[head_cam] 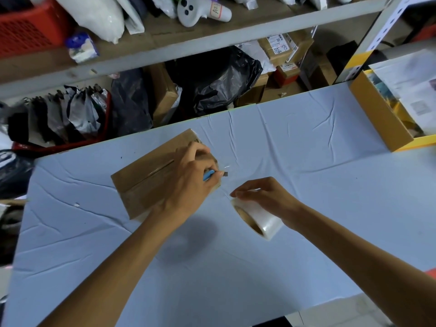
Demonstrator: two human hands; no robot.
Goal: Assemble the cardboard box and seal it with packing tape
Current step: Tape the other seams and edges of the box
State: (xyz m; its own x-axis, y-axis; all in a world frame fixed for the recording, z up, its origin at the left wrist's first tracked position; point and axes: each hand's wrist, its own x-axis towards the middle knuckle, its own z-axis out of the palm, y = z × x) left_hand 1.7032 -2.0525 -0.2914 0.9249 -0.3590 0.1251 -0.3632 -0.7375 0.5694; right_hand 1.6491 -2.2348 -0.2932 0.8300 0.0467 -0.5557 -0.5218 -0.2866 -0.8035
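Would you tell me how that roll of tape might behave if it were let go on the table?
The tape roll is round and tilted under the right hand, so it would probably roll. Its glossy film looks slippery. The hollow core suggests it is fairly light.

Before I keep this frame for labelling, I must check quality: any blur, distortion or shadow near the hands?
Head view, centre: the left hand with its blue cutter and the right hand on the tape roll are sharp. Head view, below: a soft shadow lies on the table cover beside the left arm. Head view, edges: the shelf edge bows, papers at far right are smeared.
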